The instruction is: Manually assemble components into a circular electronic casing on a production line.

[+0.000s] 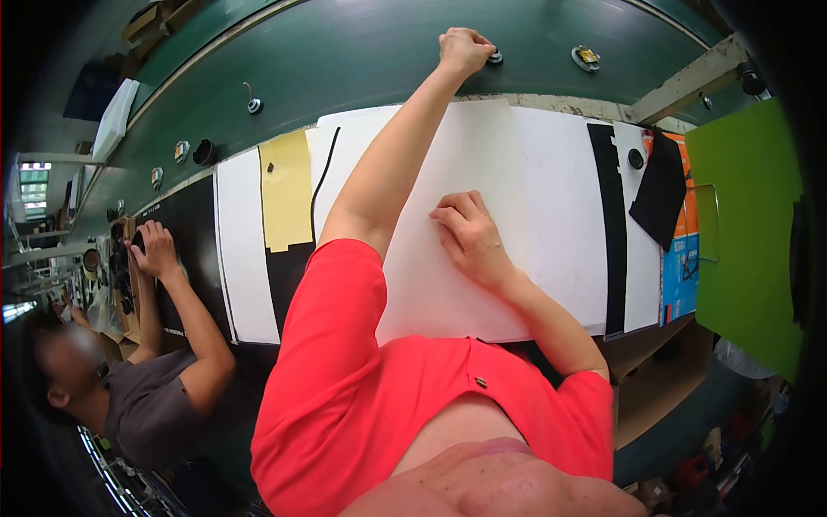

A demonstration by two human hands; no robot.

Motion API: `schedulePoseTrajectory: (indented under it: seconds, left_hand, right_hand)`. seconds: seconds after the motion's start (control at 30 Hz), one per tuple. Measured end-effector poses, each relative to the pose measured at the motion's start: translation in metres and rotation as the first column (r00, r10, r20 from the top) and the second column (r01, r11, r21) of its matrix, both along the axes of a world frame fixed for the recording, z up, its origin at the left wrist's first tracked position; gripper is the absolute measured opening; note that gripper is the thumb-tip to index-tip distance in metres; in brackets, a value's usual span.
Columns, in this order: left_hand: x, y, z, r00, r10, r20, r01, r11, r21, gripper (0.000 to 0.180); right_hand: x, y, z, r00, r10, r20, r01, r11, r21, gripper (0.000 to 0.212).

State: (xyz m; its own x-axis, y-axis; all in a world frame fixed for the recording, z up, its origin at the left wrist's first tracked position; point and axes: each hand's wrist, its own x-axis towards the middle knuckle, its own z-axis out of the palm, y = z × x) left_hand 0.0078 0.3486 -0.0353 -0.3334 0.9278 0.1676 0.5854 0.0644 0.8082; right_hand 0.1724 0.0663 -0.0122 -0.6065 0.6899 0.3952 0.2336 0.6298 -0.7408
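Observation:
My left arm reaches far forward across the work surface. At its end my left hand (465,50) has its fingers closed on the edge of a small round dark-and-silver part (495,59) on the green belt; the fingers partly cover it. Nearer to me, my right hand (472,239) hovers over or rests on a large white sheet (551,207). Its fingers are loosely curled, the thumb a little apart, with nothing visible in them. Further right along the belt lies a round metal part with a yellow piece on it (587,59).
Several other small round parts (255,105) sit along the green belt (345,60). A yellow sheet (286,189) lies left, black strips (608,224) and a black cloth-like piece (662,194) right. A green panel (745,233) stands far right. At left a co-worker's hand (157,250) holds something dark.

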Motion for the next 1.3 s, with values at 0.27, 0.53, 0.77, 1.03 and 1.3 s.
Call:
schedulePoseTrajectory:
  seconds: [0.27, 0.53, 0.77, 1.03, 1.3]
  left_hand:
    - [-0.017, 0.004, -0.001, 0.997, -0.071, 0.034, 0.075, 0.991, -0.115, 0.021]
    - [-0.030, -0.001, -0.003, 0.994, -0.109, 0.024, 0.111, 0.986, -0.124, 0.021]
    - [-0.030, -0.007, -0.004, 0.990, -0.068, -0.126, 0.071, 0.997, 0.023, 0.023]
    - [-0.052, -0.028, 0.012, 0.976, -0.146, -0.164, 0.138, 0.989, -0.061, 0.034]
    - [-0.028, -0.122, 0.055, 0.951, -0.033, -0.307, 0.120, 0.955, 0.269, 0.029]
  right_hand:
    - [0.003, 0.005, -0.004, 1.000, -0.006, -0.013, 0.007, 1.000, 0.024, 0.021]
    - [0.002, 0.005, -0.003, 1.000, 0.002, -0.007, -0.002, 1.000, 0.024, 0.019]
    - [0.003, 0.007, -0.002, 1.000, 0.010, 0.000, -0.010, 1.000, -0.025, 0.019]
    - [0.045, 0.185, 0.002, 0.748, -0.663, 0.019, 0.615, 0.703, 0.357, 0.062]
    - [0.060, 0.329, -0.031, 0.329, -0.897, 0.296, 0.788, 0.433, 0.437, 0.082]
